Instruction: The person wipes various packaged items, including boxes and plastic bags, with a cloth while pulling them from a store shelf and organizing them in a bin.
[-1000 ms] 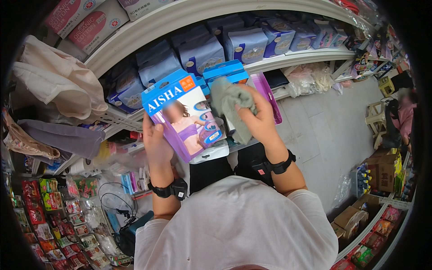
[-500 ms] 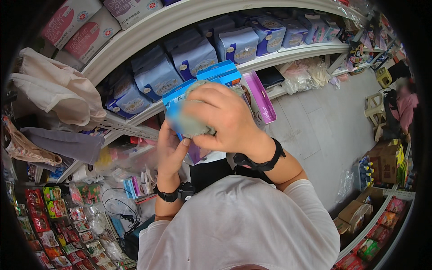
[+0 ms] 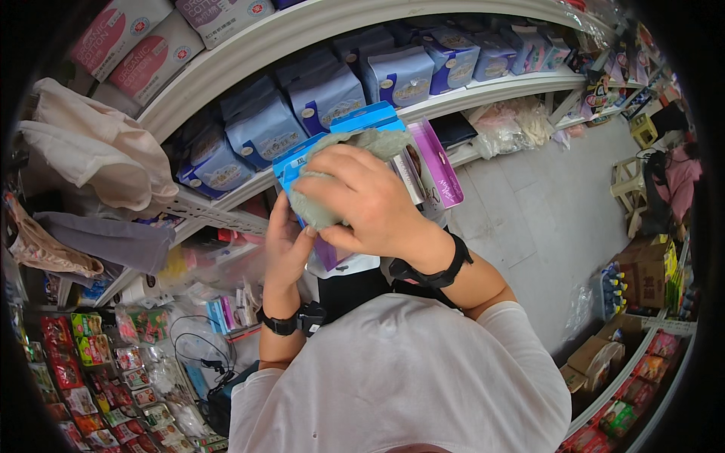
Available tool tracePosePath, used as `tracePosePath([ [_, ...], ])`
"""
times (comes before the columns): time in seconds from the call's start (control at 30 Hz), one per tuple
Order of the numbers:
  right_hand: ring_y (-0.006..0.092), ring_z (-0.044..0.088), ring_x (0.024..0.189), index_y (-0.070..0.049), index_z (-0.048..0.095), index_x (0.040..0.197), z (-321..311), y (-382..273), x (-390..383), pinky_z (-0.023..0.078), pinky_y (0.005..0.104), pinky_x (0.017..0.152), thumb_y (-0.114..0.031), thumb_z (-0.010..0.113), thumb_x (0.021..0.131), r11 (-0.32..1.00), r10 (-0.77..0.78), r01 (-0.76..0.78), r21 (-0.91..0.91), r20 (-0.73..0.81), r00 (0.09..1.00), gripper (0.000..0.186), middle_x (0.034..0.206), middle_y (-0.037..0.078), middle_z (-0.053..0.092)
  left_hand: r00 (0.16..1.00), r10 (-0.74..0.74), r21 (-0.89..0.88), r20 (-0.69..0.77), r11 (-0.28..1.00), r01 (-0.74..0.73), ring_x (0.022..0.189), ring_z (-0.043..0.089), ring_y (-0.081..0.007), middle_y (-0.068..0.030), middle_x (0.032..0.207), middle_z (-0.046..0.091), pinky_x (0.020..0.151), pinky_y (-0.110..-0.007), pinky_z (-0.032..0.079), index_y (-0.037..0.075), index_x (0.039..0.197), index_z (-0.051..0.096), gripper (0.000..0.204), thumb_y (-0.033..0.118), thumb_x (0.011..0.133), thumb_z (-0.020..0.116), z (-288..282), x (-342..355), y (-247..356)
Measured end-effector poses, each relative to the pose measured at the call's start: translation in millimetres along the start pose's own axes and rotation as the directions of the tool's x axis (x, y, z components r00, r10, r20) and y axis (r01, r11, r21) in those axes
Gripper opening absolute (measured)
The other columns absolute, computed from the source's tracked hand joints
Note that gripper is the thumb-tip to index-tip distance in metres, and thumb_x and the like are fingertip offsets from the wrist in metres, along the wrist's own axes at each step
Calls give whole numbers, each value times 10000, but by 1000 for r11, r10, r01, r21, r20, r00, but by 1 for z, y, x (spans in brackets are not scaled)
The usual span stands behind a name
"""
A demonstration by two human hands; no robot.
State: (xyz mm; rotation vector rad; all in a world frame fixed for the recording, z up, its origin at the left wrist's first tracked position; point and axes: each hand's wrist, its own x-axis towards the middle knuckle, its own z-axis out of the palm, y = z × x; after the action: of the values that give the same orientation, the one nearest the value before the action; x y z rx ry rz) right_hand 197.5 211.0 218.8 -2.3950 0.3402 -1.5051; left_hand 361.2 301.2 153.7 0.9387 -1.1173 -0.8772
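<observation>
My right hand (image 3: pixel 361 195) is closed on a crumpled grey-green cloth (image 3: pixel 381 143), which spreads out above the knuckles and below the fingers. Beneath it my left hand (image 3: pixel 285 245) grips the side of a purple package (image 3: pixel 326 254), its thumb by the cloth's lower edge. Most of that package lies hidden under cloth and hand. Blue boxes (image 3: pixel 364 118) stick out just beyond the cloth, and an upright purple box (image 3: pixel 436 162) is to their right. A white pack with a dark edge shows beside my right hand.
Blue packs (image 3: pixel 325 94) line the white shelf (image 3: pixel 495 89) ahead. Light garments (image 3: pixel 94 143) hang at the left. Snack packets (image 3: pixel 91 362) fill a rack at lower left. Cardboard boxes (image 3: pixel 596 359) and a stool (image 3: pixel 628 181) stand at the right.
My right hand has shifted slightly down and left. More of the grey-green cloth shows above the knuckles, bunched toward the boxes. My left hand stays nearly in place.
</observation>
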Motion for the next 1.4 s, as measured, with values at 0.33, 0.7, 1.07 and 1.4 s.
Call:
tracePosePath([
  [0.33, 329, 553, 1084, -25, 595, 1109, -1, 48, -29, 461, 376, 922, -26, 614, 681, 941, 339, -338, 29, -116, 934, 428, 1188, 139, 563, 984, -18, -201, -175, 979, -17, 1178, 538, -244, -134, 1297, 521, 1005, -387, 439, -10, 1406, 317, 635, 99, 867, 634, -13, 4, -11],
  [0.7, 367, 452, 1273, 8, 424, 1362, 10, 39, -33, 364, 383, 1048, -86, 579, 813, 839, 369, -396, 374, 145, 918, 578, 1381, 216, 462, 980, -40, -326, -197, 945, -26, 1136, 563, -273, -171, 1265, 534, 982, -404, 455, 0, 1343, 391, 493, 200, 914, 525, -19, 17, -4],
  [1.07, 320, 577, 1111, 17, 486, 1302, -5, 21, -48, 443, 364, 952, -113, 621, 788, 809, 443, -548, 213, 391, 807, 547, 1223, 209, 571, 921, -1, -233, -390, 968, -98, 1177, 527, -275, -170, 1290, 496, 992, -409, 442, 2, 1349, 369, 450, 196, 943, 373, -27, 25, 17],
  [1.4, 115, 585, 954, 9, 551, 1207, -9, 42, -60, 486, 277, 819, -83, 668, 830, 518, 691, -729, 448, 283, 665, 405, 1041, 59, 632, 995, -56, -604, 84, 791, 96, 1151, 549, -280, -148, 1241, 572, 990, -410, 433, 29, 1292, 474, 499, 404, 965, 426, -62, 22, 2],
])
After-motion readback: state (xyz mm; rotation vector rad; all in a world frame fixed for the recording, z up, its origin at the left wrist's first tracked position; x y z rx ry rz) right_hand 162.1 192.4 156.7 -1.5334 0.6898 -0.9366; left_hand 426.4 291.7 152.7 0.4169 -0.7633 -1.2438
